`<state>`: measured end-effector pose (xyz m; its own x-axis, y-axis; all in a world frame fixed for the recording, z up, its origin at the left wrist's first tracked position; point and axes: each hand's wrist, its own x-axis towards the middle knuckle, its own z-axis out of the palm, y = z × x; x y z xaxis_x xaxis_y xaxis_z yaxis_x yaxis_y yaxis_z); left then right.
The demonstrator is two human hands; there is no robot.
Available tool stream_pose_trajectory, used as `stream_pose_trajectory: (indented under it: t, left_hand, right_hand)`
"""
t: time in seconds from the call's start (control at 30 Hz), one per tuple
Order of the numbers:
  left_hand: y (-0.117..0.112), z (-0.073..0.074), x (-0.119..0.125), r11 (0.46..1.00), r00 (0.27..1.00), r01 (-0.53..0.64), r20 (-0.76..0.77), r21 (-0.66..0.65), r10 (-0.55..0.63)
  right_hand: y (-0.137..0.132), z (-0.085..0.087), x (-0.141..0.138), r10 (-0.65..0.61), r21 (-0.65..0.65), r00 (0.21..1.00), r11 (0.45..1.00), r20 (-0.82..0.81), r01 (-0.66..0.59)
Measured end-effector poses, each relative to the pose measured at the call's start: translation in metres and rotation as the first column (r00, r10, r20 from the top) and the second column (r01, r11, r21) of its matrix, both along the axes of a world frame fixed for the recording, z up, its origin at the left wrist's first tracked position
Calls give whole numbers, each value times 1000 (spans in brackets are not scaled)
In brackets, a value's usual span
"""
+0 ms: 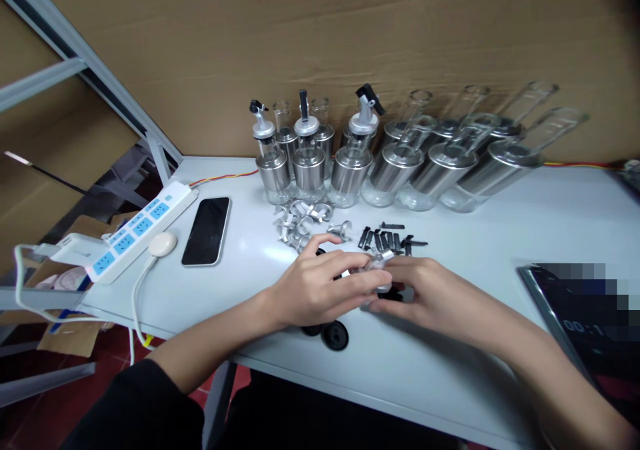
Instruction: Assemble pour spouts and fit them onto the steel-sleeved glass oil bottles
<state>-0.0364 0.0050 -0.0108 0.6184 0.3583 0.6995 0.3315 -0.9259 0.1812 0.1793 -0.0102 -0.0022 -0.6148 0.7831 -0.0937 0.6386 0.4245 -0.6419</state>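
Note:
Over the front middle of the table, my left hand [320, 287] and my right hand [425, 290] meet with closed fingers around one silver pourer top [382, 258]. A dark part shows beneath it; my fingers hide most of the piece. Beside my left hand, black round stoppers [335, 335] lie on the table, some partly covered by that hand. Beyond my hands are a cluster of silver pourer tops [303, 220] and several small black flip levers [383, 240].
Glass bottles with steel sleeves [353, 170] stand along the cardboard wall [320, 30]; three in front carry pourers. At left lie a phone [207, 231] and a power strip [143, 227] with cables. A dark-screened device [565, 317] showing digits is at right.

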Motion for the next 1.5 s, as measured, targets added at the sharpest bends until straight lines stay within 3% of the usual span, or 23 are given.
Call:
stream_pose_trajectory:
  t: [0.43,0.53,0.67,0.77,0.9,1.03,1.17,1.5]
  left_hand:
    - [-1,1,0,1000,1000,1,-5,-2,-1]
    - [-1,0,0,1000,1000,-3,0,-5,3]
    - [-1,1,1,1000,1000,4,-4,-8,-4]
    - [-1,3,1,1000,1000,10,4,-9,-10]
    - [-1,4,1,1000,1000,11,-7,-14,-11]
    - [-1,4,2,1000,1000,13,-26,-12,-13]
    - [-1,5,2,1000,999,21,-25,-16,-21]
    - [-2,2,2,999,999,41,-14,-20,-41]
  right_hand:
    - [2,-11,1,53,155,998,987,-30,-48]
    - [3,-8,1,29,193,994,981,-108,-8]
    - [4,3,-1,-66,226,952,964,-301,138]
    - [4,11,-3,-161,179,887,949,-433,260]
    - [1,15,-4,-309,6,743,922,-593,387]
    - [0,15,-5,-396,-189,587,904,-706,383]
    - [1,13,-7,-393,-247,582,916,-711,316]
    - [-1,15,-12,-441,-277,629,896,-641,346]
